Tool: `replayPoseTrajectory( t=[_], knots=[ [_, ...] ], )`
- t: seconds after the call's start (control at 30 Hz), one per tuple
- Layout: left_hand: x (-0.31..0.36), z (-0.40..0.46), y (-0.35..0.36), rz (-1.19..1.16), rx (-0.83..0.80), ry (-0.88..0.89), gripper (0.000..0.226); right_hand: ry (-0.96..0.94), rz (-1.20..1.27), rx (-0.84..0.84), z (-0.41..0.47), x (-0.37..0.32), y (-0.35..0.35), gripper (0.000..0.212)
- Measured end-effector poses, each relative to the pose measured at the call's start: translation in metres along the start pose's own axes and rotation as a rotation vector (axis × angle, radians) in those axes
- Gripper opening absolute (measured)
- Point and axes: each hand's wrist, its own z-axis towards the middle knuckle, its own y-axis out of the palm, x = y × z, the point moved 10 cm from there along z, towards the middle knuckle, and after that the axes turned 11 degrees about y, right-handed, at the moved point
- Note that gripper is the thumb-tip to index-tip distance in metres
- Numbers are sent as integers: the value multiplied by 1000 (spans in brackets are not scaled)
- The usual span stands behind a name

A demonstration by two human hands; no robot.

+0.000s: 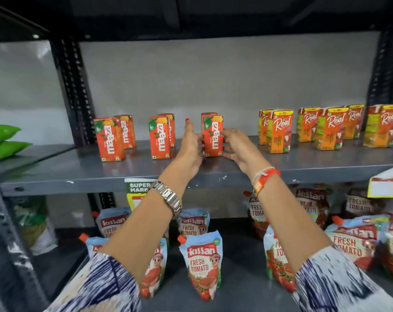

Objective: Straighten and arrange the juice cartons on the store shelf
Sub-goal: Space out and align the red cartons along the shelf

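Three pairs of orange Maaza juice cartons stand upright on the grey shelf [78, 174]: left pair [111, 139], middle pair [160, 140], right pair [213, 138]. My left hand [191, 147] presses the left side of the right pair's front carton, and my right hand [238, 147] presses its right side, so both hands grip it between them. Further right stand several orange and yellow Real cartons [280, 134], some turned at slight angles [328, 129].
Green pouches [4, 140] lie on the neighbouring shelf at left. Black slotted uprights [74, 91] frame the bay. Kissan tomato pouches [203, 264] fill the lower shelf. A price label [137, 190] hangs from the shelf edge; another tag [387, 183] at right.
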Motion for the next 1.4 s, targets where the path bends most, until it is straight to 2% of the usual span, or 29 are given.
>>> replayPoseTrajectory(
  t=[0.17,0.33,0.43,0.5,0.53,0.6,0.67,0.73,0.87,0.93,1.0,1.23,1.4],
  knots=[
    [7,-3,7,-20,-92,24,66,14,9,43,-2,2,-4,35],
    [10,-12,8,78,-108,57,53,4,-28,85,-3,3,-6,34],
    [27,-18,-4,68,-4,146,54,-94,-46,200,-11,-5,-17,32],
    [40,-17,-30,144,141,265,56,-207,11,276,-23,-15,-18,26],
    [50,-21,-42,167,205,332,49,-259,42,302,-29,-20,-15,22],
    [70,-28,-67,236,307,466,38,-326,80,319,-36,-28,-1,17],
    [85,-33,-87,231,360,541,38,-332,59,289,-36,-31,20,17],
    [85,-27,-101,174,361,514,38,-271,14,195,-30,-27,46,13],
    [57,-9,-117,83,275,228,61,-83,-119,28,-20,-2,92,22],
    [42,-7,-119,-41,237,96,69,-24,-127,-24,-20,5,105,17],
    [39,-11,-118,-81,197,36,75,9,-101,-46,-21,7,111,9],
    [42,-10,-117,-13,135,57,84,12,-61,-47,-18,8,116,12],
    [41,-8,-119,-22,130,54,77,-18,-88,6,-17,8,111,23]
  ],
)
